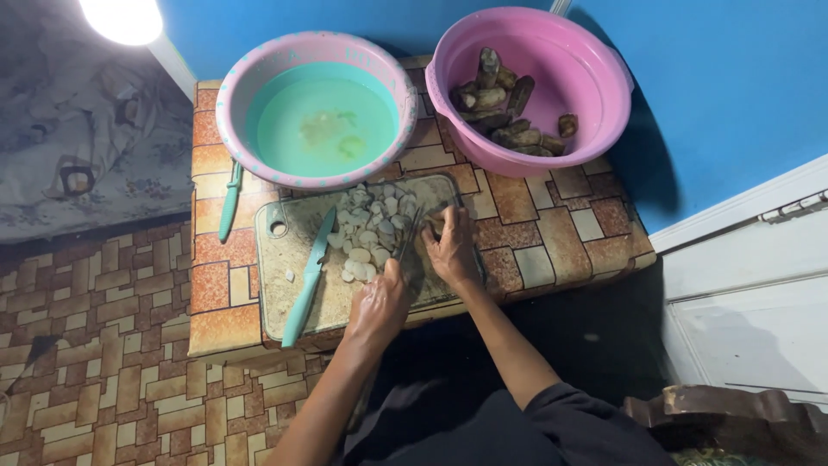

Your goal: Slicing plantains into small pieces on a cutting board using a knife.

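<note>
My left hand (pixel 378 304) grips a knife whose dark blade (pixel 409 235) points away from me over a worn cutting board (pixel 338 312). My right hand (pixel 450 248) presses a small brownish root piece (pixel 434 226) against the board, right beside the blade. A pile of pale cut slices (pixel 371 231) lies on the board just left of the blade. A teal-handled knife (pixel 309 280) rests loose on the board's left half.
The board lies on a low table (pixel 552 233) with a tile-patterned cover. Behind it stand a pink-rimmed bowl (pixel 241 129) of cloudy water and a pink basin (pixel 604 112) of brown unpeeled roots. A teal tool (pixel 229 203) lies left of the board. Blue wall behind.
</note>
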